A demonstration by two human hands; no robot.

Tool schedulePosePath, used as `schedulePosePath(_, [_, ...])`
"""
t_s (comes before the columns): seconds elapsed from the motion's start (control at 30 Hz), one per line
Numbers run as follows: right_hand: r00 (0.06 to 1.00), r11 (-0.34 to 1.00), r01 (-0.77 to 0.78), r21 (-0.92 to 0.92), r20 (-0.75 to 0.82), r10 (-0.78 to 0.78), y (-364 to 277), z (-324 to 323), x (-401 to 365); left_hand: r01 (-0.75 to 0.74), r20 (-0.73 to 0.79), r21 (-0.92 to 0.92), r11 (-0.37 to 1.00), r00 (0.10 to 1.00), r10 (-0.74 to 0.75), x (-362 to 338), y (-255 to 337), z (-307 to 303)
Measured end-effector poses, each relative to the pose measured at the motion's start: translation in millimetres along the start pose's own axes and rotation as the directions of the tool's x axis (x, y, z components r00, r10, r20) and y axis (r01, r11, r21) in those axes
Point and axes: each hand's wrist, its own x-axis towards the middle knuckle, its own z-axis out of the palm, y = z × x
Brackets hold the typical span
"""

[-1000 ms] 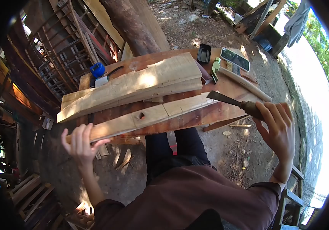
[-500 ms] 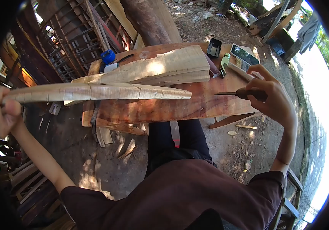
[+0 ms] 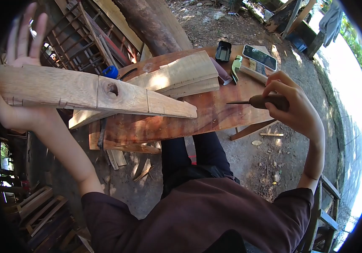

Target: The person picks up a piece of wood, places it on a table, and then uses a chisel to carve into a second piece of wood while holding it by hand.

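Note:
My left hand (image 3: 18,97), at the left edge, holds up a long tapered wooden piece (image 3: 80,90). The piece lies across the palm, and the fingers stretch up behind it. Its broad face shows a dark knot hole and thin cross cuts along the lower edge. The narrow end hangs over the wooden table (image 3: 168,130). My right hand (image 3: 292,101) is closed around the wooden handle of a thin pointed tool (image 3: 269,102), whose dark blade points left over the table.
Two pale boards (image 3: 181,76) lie stacked on the table. Beyond them are a black case (image 3: 223,51), a green-headed hammer (image 3: 236,67), a phone (image 3: 260,57) and a blue object (image 3: 111,72). A wooden lattice and planks stand at the back left.
The wooden piece has turned from its narrow edge to its broad face. My left fingers have uncurled and stretched upward. The view has shifted slightly; my right hand keeps its grip on the tool.

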Motion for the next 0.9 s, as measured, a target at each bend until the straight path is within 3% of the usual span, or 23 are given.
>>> schedulePosePath(0.07, [1.000,1.000,-0.011,0.009,-0.028,0.012,-0.3,4.1,-4.9,0.233,-0.149,0.236,0.944,0.968,-0.202,-18.1,6.8,34.5])
schedulePosePath(0.1, [0.989,1.000,0.030,-0.006,-0.145,-0.031,0.8,11.6,-5.9,0.350,-0.237,0.335,0.875,0.930,-0.281,-24.6,8.7,42.3])
schedulePosePath(0.13, [0.963,0.997,0.070,-0.026,-0.258,-0.075,0.1,18.3,-6.8,0.351,-0.253,0.247,0.903,0.923,-0.289,-29.7,7.0,37.1])
schedulePosePath(0.17, [0.964,0.997,0.066,-0.027,-0.258,-0.071,-4.1,23.7,-7.9,0.353,-0.252,0.243,0.904,0.923,-0.292,-29.9,8.3,34.3])
schedulePosePath(0.23, [0.949,0.984,-0.110,0.138,-0.281,0.146,-15.2,33.6,-8.4,0.334,-0.226,0.185,0.924,0.930,-0.290,-27.9,11.5,25.4])
schedulePosePath(0.27, [0.963,0.990,-0.096,0.099,-0.244,0.117,-18.5,33.7,-6.1,0.461,0.166,-0.187,0.868,0.885,-0.434,-13.9,12.0,-10.3])
schedulePosePath(0.37, [0.972,0.999,0.002,0.042,-0.237,0.008,-26.5,36.7,10.7,0.583,0.434,-0.400,0.707,0.800,-0.414,4.6,0.0,2.5])
schedulePosePath(0.4, [0.979,0.991,-0.097,0.095,-0.171,0.112,-29.7,37.5,17.6,0.557,0.389,-0.340,0.757,0.817,-0.426,8.4,-1.2,16.0])
schedulePosePath(0.43, [0.980,0.991,-0.090,0.094,-0.169,0.105,-29.6,37.8,24.1,0.531,0.498,-0.403,0.745,0.811,-0.308,8.3,-7.1,20.5])
schedulePosePath(0.5, [0.979,0.974,0.108,0.199,-0.192,-0.069,-26.5,41.1,38.0,0.549,0.355,-0.232,0.803,0.817,-0.456,16.9,-1.5,28.4])
schedulePosePath(0.53, [0.957,0.958,0.213,0.191,-0.239,-0.165,-19.0,46.6,43.7,0.547,0.345,-0.228,0.806,0.819,-0.458,26.2,-18.6,26.0])
schedulePosePath(0.6, [0.956,0.950,0.249,0.188,-0.205,-0.210,-18.8,45.4,45.2,0.403,0.592,-0.287,0.869,0.788,-0.171,48.1,-58.3,26.6])
schedulePosePath(0.7, [0.979,0.925,0.205,0.318,-0.060,-0.197,-16.6,44.5,42.5,0.295,0.579,-0.285,0.912,0.811,-0.082,47.2,-57.0,16.9])
schedulePosePath(0.77, [0.951,0.936,0.291,0.197,0.043,-0.305,-17.3,46.4,41.2,0.189,0.579,-0.290,0.938,0.815,0.015,44.1,-48.8,15.2])
schedulePosePath(0.83, [0.954,0.944,0.290,0.155,0.033,-0.298,-23.2,54.1,38.6,0.083,0.583,-0.301,0.950,0.804,0.114,41.1,-42.9,14.0])
schedulePosePath(0.87, [0.950,0.951,0.307,-0.022,-0.047,-0.308,-26.4,58.3,39.1,0.030,0.585,-0.310,0.950,0.794,0.166,39.8,-41.9,13.9])
schedulePosePath(0.9, [0.936,0.933,0.300,-0.199,-0.126,-0.328,-28.9,61.4,40.3,0.060,0.526,-0.297,0.953,0.843,0.111,34.6,-42.5,22.5])
